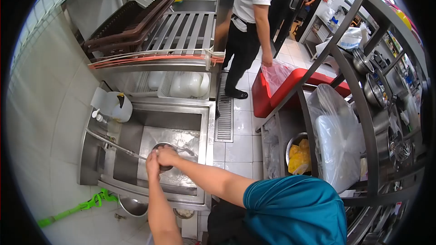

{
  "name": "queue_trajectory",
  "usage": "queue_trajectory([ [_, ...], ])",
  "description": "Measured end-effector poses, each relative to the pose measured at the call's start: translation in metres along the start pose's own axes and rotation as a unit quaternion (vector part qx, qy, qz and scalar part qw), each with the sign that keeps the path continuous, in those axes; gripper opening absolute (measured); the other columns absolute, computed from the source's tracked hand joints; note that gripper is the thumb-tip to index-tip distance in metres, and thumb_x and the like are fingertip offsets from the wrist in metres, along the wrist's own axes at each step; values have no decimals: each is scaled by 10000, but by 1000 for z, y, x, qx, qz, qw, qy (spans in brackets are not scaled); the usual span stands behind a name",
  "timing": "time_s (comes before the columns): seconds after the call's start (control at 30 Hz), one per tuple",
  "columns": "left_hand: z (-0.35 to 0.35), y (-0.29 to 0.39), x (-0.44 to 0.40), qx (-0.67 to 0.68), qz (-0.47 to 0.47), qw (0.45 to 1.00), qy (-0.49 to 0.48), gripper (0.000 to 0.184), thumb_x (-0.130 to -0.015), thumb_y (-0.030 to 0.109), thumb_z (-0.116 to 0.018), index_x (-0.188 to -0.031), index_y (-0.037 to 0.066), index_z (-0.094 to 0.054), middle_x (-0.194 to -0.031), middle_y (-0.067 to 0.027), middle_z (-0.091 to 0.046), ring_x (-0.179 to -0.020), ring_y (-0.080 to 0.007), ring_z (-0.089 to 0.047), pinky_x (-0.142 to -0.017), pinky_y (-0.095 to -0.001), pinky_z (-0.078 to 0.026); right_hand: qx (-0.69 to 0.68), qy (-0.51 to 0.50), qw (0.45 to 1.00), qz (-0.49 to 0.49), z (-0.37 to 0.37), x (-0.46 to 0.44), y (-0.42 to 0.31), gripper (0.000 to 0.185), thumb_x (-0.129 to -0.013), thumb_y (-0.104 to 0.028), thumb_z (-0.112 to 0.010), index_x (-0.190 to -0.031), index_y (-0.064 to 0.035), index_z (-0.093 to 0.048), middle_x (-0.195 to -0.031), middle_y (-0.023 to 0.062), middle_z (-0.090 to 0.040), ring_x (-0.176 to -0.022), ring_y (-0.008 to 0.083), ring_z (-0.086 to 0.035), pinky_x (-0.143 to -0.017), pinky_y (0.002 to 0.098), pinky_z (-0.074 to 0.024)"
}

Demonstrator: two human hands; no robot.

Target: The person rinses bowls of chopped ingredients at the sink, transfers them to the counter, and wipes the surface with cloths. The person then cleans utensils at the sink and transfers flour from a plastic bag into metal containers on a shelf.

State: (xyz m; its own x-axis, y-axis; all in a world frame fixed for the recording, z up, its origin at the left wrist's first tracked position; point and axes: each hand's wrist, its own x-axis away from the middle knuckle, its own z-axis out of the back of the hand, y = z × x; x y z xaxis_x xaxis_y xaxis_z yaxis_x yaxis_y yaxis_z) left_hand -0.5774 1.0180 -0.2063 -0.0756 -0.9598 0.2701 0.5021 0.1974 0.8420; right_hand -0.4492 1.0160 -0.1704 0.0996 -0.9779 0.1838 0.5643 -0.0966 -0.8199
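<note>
Over the sink [150, 127], my two hands meet close to the end of the tap spout [118, 146]. My right hand [168, 155] is closed on a small round metal bowl [164, 145], seen only in part as a dark curved rim around the fingers. Beside it, my left hand [153, 165] has its fingers curled at the bowl's left edge. The two hands touch, and most of the bowl is hidden under them. The sink floor below looks wet and shiny.
A white jug [121, 107] and a pump bottle [98, 115] stand at the sink's left. Brown racks [131, 20] rest on a slatted shelf [181, 31]. Another person [250, 22] stands by a red bin [262, 91]. A metal rack [370, 145] is at the right.
</note>
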Motion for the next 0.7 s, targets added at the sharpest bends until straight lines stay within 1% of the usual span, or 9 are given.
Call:
queue_trajectory([
  [0.03, 4, 4, 22, 190, 137, 972, 17, 624, -896, 583, -510, -1341, 146, -531, -1327, -165, -548, -1155, -329, -576, -923, -461, -491, 133, -147, 980, 34, 10, 4, -18, 370, -896, -229, -510, -1156, 7, -625, -1282, 247, -534, -1248, 374, -470, -1047, 481, -375],
  [0.07, 4, 7, 36, 369, 267, 890, 33, 601, -901, 610, -481, -1337, 201, -534, -1312, -124, -566, -1152, -275, -583, -885, -461, -503, 134, -151, 979, 32, 13, 8, -29, 370, -896, -229, -510, -1156, 7, -625, -1282, 247, -534, -1248, 374, -470, -1047, 481, -375],
  [0.2, -3, -4, 48, 544, 181, 815, 85, 630, -943, 591, -420, -1346, 112, -494, -1259, -102, -604, -1109, -276, -625, -857, -419, -551, 368, -132, 862, 322, 0, -5, -50, 271, -782, -198, -605, -967, -34, -715, -1083, 160, -659, -1132, 336, -577, -969, 459, -440],
  [0.27, 6, 8, 50, 541, 164, 818, 108, 531, -985, 482, -405, -1355, 111, -489, -1267, -115, -594, -1109, -298, -619, -862, -440, -559, 308, -150, 904, 257, 21, 1, -61, 265, -773, -197, -614, -961, -39, -715, -989, 152, -683, -992, 330, -648, -891, 446, -495],
  [0.33, -4, -46, 30, 600, 126, 766, 194, 499, -998, 429, -397, -1344, 83, -494, -1283, -135, -577, -1132, -346, -593, -859, -533, -547, 226, -4, 928, 297, 15, -11, -39, 222, -719, -150, -644, -913, -68, -715, -956, 161, -688, -880, 344, -670, -799, 435, -533],
  [0.4, -6, -55, 29, 481, 118, 845, 202, 492, -984, 394, -492, -1366, 84, -475, -1323, -134, -547, -1139, -330, -592, -850, -506, -552, 117, 94, 923, 353, 23, -23, -14, 185, -733, -126, -632, -877, -74, -735, -911, 149, -704, -869, 329, -667, -803, 430, -527],
  [0.47, -3, -44, 38, 453, 179, 846, 218, 524, -989, 412, -482, -1411, 105, -432, -1321, -130, -551, -1123, -316, -604, -817, -498, -563, 40, 173, 960, 218, 35, -10, -17, 187, -789, -136, -640, -920, -46, -740, -893, 184, -708, -824, 363, -685, -785, 427, -539],
  [0.6, -1, -18, 55, 414, 199, 859, 224, 561, -984, 435, -471, -1433, 102, -420, -1300, -120, -572, -1064, -264, -628, -775, -444, -566, 76, 50, 996, -10, 41, -3, -22, 308, -943, -285, -555, -1008, -32, -717, -897, 211, -706, -779, 331, -703, -730, 385, -565],
  [0.7, -5, -23, 55, 429, 186, 851, 239, 615, -979, 464, -474, -1453, 79, -394, -1281, -143, -583, -1058, -257, -629, -776, -425, -559, -169, -152, 953, -201, 31, -3, -21, 358, -961, -288, -516, -1077, 21, -655, -824, 219, -688, -678, 296, -699, -593, 372, -583],
])
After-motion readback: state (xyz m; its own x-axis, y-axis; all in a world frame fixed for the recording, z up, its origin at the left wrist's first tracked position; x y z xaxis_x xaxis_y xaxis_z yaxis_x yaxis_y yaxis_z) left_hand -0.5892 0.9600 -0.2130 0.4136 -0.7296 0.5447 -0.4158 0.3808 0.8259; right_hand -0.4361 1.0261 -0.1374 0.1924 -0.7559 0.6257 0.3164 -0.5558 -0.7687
